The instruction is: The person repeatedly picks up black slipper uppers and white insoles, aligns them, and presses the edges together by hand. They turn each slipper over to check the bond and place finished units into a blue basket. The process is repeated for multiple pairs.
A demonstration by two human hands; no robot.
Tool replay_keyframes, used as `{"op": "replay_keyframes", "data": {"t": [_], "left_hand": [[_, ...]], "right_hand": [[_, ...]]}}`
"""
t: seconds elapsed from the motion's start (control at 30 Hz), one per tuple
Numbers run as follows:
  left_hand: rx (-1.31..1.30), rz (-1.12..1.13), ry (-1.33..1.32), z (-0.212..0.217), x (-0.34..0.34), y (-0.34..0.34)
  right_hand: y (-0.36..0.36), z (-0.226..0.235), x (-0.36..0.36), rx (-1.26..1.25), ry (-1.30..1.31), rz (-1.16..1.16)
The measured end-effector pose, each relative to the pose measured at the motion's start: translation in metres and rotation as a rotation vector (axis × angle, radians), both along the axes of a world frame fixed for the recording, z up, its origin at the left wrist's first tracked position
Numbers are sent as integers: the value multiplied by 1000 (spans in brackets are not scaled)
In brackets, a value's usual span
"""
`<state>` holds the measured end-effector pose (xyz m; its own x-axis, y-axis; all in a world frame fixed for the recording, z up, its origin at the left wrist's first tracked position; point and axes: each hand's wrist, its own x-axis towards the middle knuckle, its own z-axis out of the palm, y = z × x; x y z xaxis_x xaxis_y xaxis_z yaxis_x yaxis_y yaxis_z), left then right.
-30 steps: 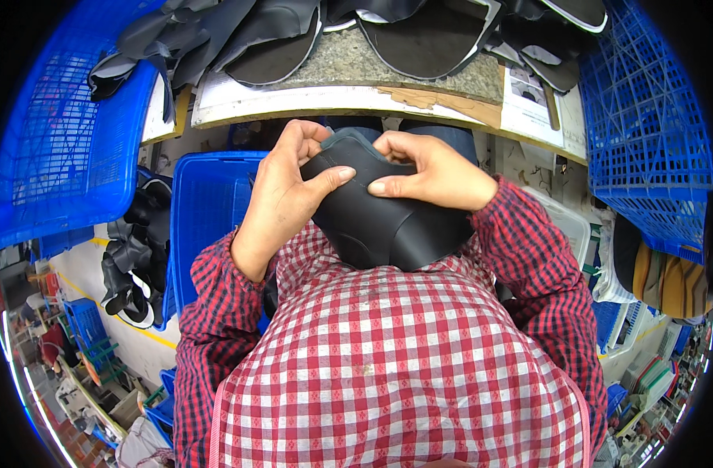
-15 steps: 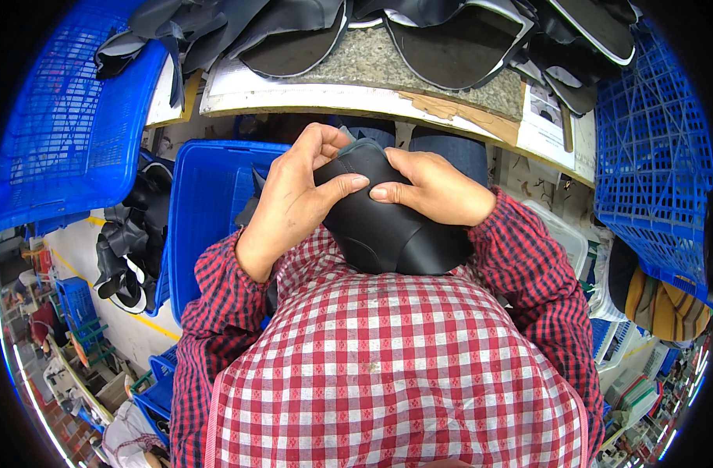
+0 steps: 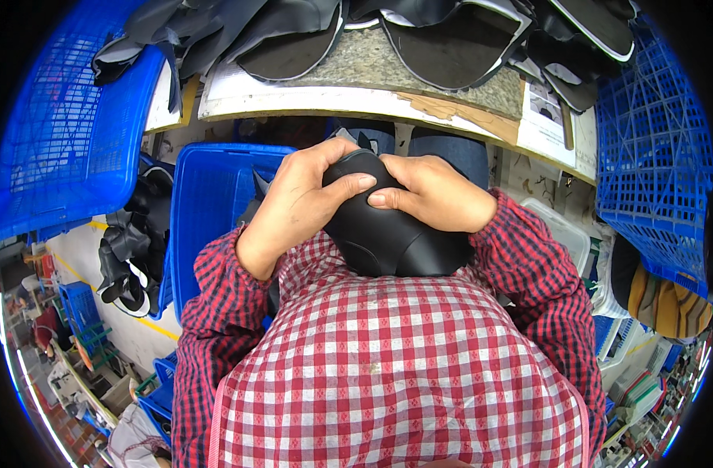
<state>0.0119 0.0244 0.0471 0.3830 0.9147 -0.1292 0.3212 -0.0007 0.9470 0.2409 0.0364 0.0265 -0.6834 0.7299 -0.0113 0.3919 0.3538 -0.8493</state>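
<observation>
The black piece [image 3: 399, 238] lies between my hands, far end under both thumbs, near end against my checked apron [image 3: 372, 359]. My left hand [image 3: 294, 199] clamps its left side, thumb on top, fingers curled behind; my right hand [image 3: 438, 191] clamps its right side likewise, wrists angled inward.

From where I stood, the cam was a fisheye on the person's head, left of a pair — aimed steeply down over the checked apron [image 3: 403, 351], pretty close to the left hand [image 3: 289, 201] and right hand [image 3: 444, 193], workbench [image 3: 310, 101] bowing across the top.
</observation>
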Motion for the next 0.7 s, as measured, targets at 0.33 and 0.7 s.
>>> {"op": "replay_keyframes", "data": {"t": [0.33,0.7], "left_hand": [[-208,54,-245,0,20,9],[-288,8,-150,5,23,13]], "right_hand": [[10,0,33,-397,147,-13],[-4,-1,33,98,-153,-203]]}}
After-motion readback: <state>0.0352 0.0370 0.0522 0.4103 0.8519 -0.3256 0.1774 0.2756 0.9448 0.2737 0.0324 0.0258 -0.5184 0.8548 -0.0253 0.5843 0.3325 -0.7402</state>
